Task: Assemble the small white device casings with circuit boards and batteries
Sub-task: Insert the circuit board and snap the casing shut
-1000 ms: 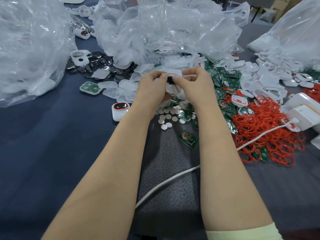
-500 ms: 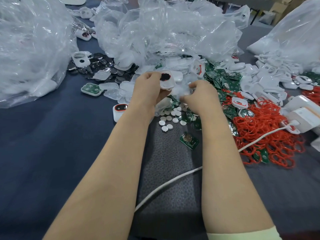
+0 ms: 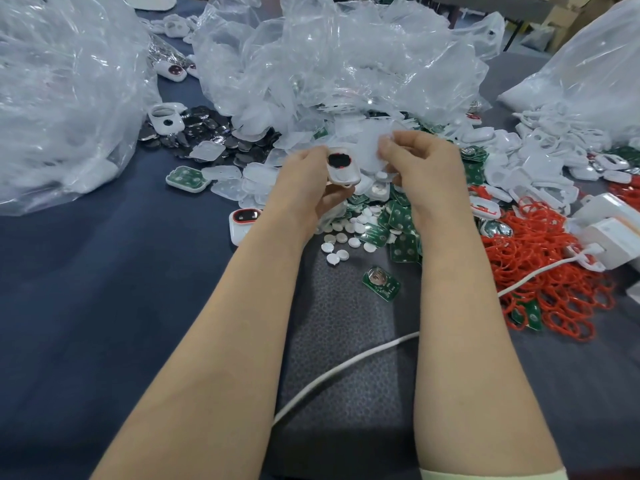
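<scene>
The left hand [image 3: 304, 181] holds a small white casing [image 3: 342, 168] in its curled fingers, up above the blue table [image 3: 104, 289]. The casing has a dark round spot near its top. The right hand [image 3: 426, 161] is just beside it and pinches a thin see-through cover [image 3: 370, 152]. Below them lie green circuit boards [image 3: 401, 226], little white discs [image 3: 346, 237] and red rings [image 3: 554, 265].

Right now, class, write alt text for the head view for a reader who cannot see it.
The left hand holds a white casing with a dark round insert; the right hand pinches a clear plastic piece over green circuit boards.
</scene>
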The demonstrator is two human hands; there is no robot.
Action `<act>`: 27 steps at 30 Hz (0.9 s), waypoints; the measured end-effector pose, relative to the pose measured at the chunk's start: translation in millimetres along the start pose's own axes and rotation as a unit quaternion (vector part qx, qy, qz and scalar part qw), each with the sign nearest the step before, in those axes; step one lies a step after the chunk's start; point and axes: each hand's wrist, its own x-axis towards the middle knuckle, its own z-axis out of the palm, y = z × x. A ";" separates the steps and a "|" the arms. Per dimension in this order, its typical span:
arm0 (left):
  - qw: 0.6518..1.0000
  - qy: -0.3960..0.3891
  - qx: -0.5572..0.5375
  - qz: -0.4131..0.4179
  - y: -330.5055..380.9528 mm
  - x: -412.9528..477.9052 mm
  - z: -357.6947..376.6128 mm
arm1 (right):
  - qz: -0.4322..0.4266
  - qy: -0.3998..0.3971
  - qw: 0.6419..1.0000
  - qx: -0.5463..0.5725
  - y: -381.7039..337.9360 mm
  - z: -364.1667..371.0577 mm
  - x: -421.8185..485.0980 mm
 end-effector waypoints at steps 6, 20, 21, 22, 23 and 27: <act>1.000 -0.003 0.018 0.002 -2.5 -0.3 2.3 | -0.038 -0.023 0.995 -0.093 2.1 10.2 -1.5; 0.998 -0.010 0.063 0.010 -3.9 -2.3 2.9 | -0.071 -0.009 0.981 -0.183 9.1 21.1 0.0; 0.997 -0.015 0.071 0.016 -4.6 -3.0 2.5 | -0.072 -0.008 0.980 -0.186 10.1 21.9 0.2; 0.996 -0.020 0.081 0.025 -5.3 -3.8 2.2 | -0.072 -0.006 0.980 -0.188 10.8 22.6 0.3; 0.995 -0.025 0.092 0.033 -6.1 -4.4 2.2 | -0.073 -0.005 0.980 -0.187 11.5 23.5 0.3; 0.989 -0.027 0.131 0.060 -8.0 -6.0 1.7 | -0.067 0.008 0.982 -0.175 13.1 25.3 -1.2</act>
